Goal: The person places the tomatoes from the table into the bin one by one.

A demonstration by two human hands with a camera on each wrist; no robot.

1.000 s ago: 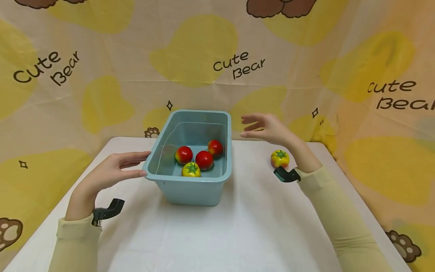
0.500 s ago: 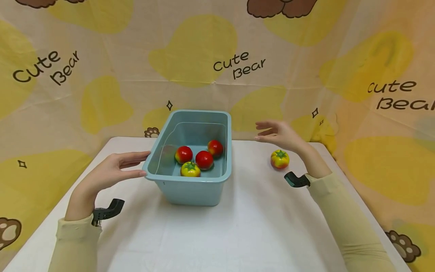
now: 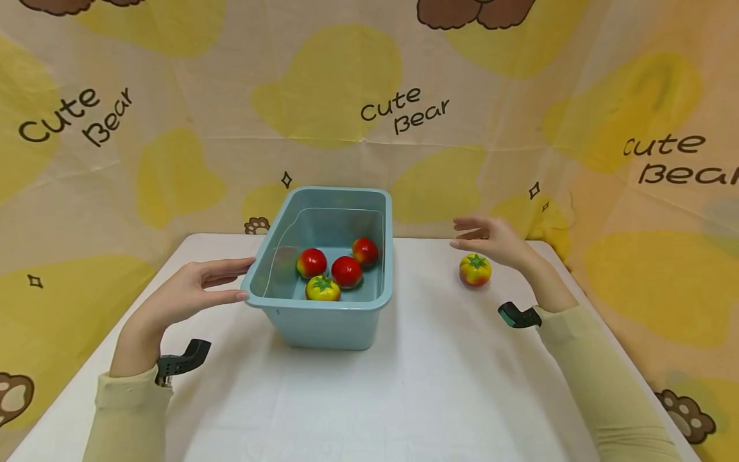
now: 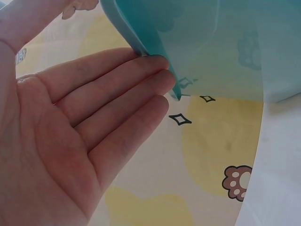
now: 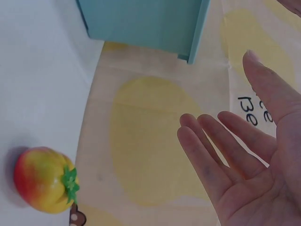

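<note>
Head view: blue bin [image 3: 323, 321] sits mid-table, toward the far edge, holding three red tomatoes [image 3: 346, 271] and one yellow tomato [image 3: 322, 288] in water. Left hand [image 3: 185, 296] is spread, fingers straight, tips against the bin's left rim near its front corner. Right hand [image 3: 495, 240] hovers open, fingers relaxed, just above and behind a loose tomato [image 3: 475, 270] lying on the table [image 3: 404, 398] near the right edge, well apart from the bin. Left wrist view: left hand [image 4: 70, 141] flat, palm showing, fingertips [image 4: 157, 63] touching the bin [image 4: 141, 33] rim; nothing pinched. Right wrist view: right hand [image 5: 249, 165] open, palm up-facing to camera, holding nothing; loose tomato [image 5: 43, 179] lies below and apart from the fingers, bin [image 5: 146, 21] corner beyond. Judgement: the step is a pickup of the loose tomato. To do it well, lower the right hand straight over the green calyx, close fingers round its widest part, and keep the left hand steadying the bin so water does not slosh.
</note>
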